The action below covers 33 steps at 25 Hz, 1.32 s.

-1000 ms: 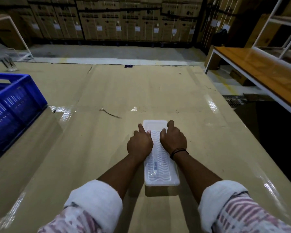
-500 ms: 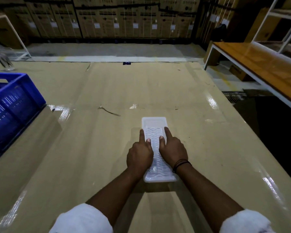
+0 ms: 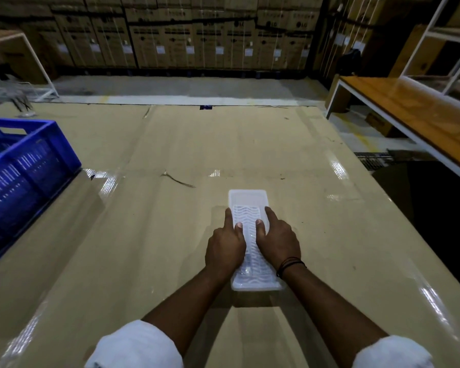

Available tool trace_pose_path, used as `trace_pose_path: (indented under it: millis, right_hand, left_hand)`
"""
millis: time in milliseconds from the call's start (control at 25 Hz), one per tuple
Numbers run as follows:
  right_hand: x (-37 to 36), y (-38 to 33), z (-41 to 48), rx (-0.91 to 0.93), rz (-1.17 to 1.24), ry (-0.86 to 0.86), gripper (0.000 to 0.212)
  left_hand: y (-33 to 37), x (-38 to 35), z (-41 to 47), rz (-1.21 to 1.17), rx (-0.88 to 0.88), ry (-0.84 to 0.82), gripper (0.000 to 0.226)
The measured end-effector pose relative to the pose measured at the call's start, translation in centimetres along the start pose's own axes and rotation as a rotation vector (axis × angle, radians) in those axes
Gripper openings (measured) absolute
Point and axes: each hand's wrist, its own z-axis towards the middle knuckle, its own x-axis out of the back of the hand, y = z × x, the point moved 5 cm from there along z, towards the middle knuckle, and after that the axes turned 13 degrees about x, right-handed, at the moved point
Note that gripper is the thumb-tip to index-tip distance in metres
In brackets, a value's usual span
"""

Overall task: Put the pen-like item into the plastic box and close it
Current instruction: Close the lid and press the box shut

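A long translucent plastic box [image 3: 248, 200] with a wavy-patterned lid lies lengthwise on the cardboard-covered table [image 3: 170, 235]. My left hand [image 3: 225, 247] grips its left edge and my right hand [image 3: 279, 241] its right edge. Both thumbs press down on the lid and both forefingers point along the sides. A slim pen-like item [image 3: 249, 260] shows faintly through the lid between my hands. The lid sits flat on the box.
A blue slotted crate [image 3: 24, 168] stands at the table's left edge. A wooden bench [image 3: 414, 112] with a white frame is off to the right. Stacked cardboard cartons [image 3: 183, 35] line the far wall. A thin strip of debris [image 3: 177, 179] lies beyond the box.
Both hands slid back toward me along the box sides, from its far end to its middle, thumbs pressing the lid. The view dipped a little; the box stayed put.
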Motion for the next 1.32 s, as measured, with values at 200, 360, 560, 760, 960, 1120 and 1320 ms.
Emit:
trace_pose_path:
  millis: [200, 360, 560, 760, 960, 1120, 1320]
  right_hand:
    - [0.1, 0.4, -1.5, -0.018, 0.067, -0.114, 0.062]
    - [-0.3, 0.3, -3.8, -0.028, 0.097, -0.137, 0.066]
    - [-0.6, 0.3, -3.8, -0.033, 0.041, -0.094, 0.066]
    - [-1.2, 0.0, -3.5, -0.050, -0.012, -0.146, 0.067]
    - [-1.4, -0.1, -3.4, -0.035, -0.011, -0.183, 0.070]
    - [-1.6, -0.4, -3.6, -0.044, -0.033, -0.209, 0.070]
    - [-0.3, -1.4, -2.2, 0.110, -0.366, -0.157, 0.067]
  left_hand:
    - [-0.5, 0.4, -1.8, 0.012, 0.052, -0.029, 0.055]
    - [-1.7, -0.3, -3.7, -0.026, 0.072, -0.053, 0.056]
    - [-1.9, -0.4, -3.6, -0.086, 0.025, -0.031, 0.047]
    - [-2.0, -0.3, -3.6, -0.096, 0.003, -0.042, 0.043]
    - [-2.1, -0.1, -3.6, -0.116, -0.004, -0.095, 0.043]
    - [-2.3, 0.1, -3.0, 0.032, -0.016, -0.064, 0.050]
    - [-0.9, 0.7, -1.6, 0.271, -0.063, -0.058, 0.068]
